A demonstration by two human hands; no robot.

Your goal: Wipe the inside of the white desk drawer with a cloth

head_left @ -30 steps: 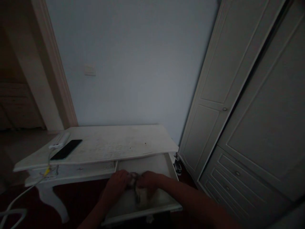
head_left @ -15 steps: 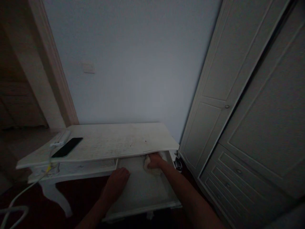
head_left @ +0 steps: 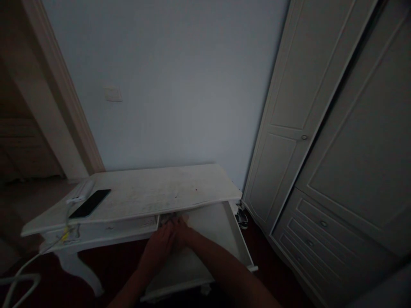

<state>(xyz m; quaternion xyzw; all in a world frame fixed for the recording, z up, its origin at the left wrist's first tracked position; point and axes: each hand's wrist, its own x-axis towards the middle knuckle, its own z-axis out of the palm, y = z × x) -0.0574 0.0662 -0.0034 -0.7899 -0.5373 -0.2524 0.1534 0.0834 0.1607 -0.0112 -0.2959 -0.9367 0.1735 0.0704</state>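
Observation:
The room is dim. A white table (head_left: 154, 190) has its right drawer (head_left: 239, 239) pulled open. Both my hands reach into the drawer's back left corner, side by side. My left hand (head_left: 159, 248) lies flat on the drawer floor, fingers stretched toward the back. My right hand (head_left: 182, 233) is pressed against it, fingers curled over a pale cloth (head_left: 167, 219). Only a small bit of the cloth shows past the fingertips, under the tabletop's edge.
A black phone (head_left: 90, 203) and a white power strip (head_left: 80, 192) with a cable (head_left: 19, 269) lie at the table's left end. A tall white wardrobe (head_left: 321, 149) stands close on the right. Behind are a plain wall and a door frame (head_left: 61, 98).
My right hand moved with the cloth from the drawer's back right corner to its back left corner. My left hand stayed near the drawer's left side. The view shifted slightly.

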